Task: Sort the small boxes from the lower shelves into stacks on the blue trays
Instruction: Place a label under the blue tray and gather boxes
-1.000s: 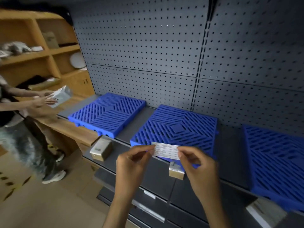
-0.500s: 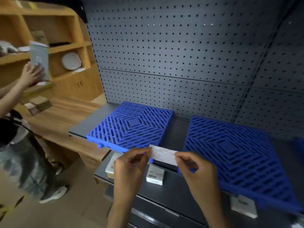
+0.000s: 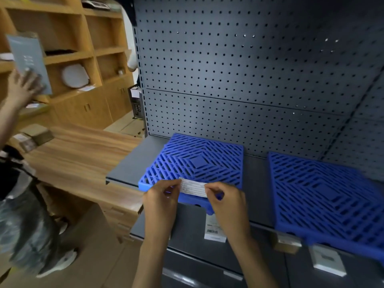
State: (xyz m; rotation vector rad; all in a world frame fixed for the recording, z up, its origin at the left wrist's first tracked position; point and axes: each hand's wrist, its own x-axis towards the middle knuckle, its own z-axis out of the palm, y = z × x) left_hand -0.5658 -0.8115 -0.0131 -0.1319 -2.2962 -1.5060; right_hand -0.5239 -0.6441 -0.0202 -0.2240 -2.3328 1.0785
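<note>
One dark pegboard wall (image 3: 249, 80) fills the back, with wooden shelving (image 3: 68, 55) and a wooden counter (image 3: 83, 154) off to the left. Two blue trays sit side by side on the grey top shelf (image 3: 128, 167): left tray (image 3: 199, 161) and right tray (image 3: 324, 196), with a gap between. Second person at far left, their hand (image 3: 20, 86) on a grey box (image 3: 29, 61) raised against the wooden shelving, blurred. Lower shelf (image 3: 191, 225) carries three small boxes: barcode box (image 3: 215, 231) below the left tray's front corner, tan box (image 3: 287, 245) and flat white box (image 3: 328, 262) below the right tray's front edge. Left hand (image 3: 162, 202) and right hand (image 3: 228, 202) each pinch one end of a thin lined box (image 3: 193, 187), fingers curled, held level at the left tray's front edge; can't tell if it touches the tray.
</note>
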